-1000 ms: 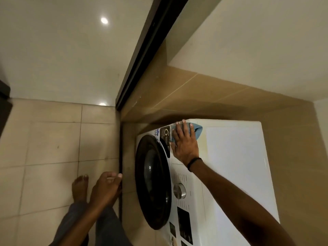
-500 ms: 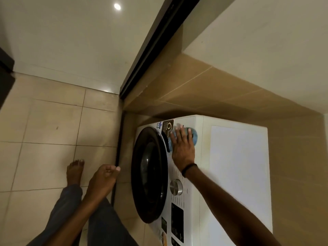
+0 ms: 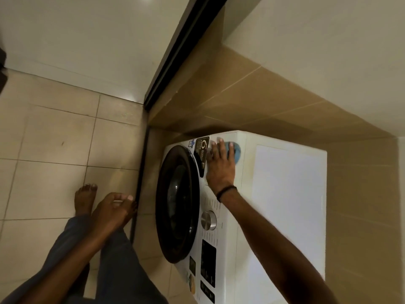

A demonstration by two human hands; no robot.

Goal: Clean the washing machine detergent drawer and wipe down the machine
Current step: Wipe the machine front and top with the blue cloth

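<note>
Hemming the washing machine [image 3: 285,194] are tiled walls [image 3: 263,102] and a dark doorframe [image 3: 190,40].

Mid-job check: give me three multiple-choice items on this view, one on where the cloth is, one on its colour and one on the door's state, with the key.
1. Where is the cloth?
A. On the floor.
B. Under the right hand, on the washer's front panel.
C. Inside the drum.

2. What colour is the cloth?
A. Red.
B. White.
C. Blue.

3. How is the door?
A. Shut.
B. Wide open.
C. Taken off.

Key:
1 B, the fingers press it against the panel beside the black sticker.
2 C, blue shows past the fingers.
3 A, the door sits flush in the front.
</note>
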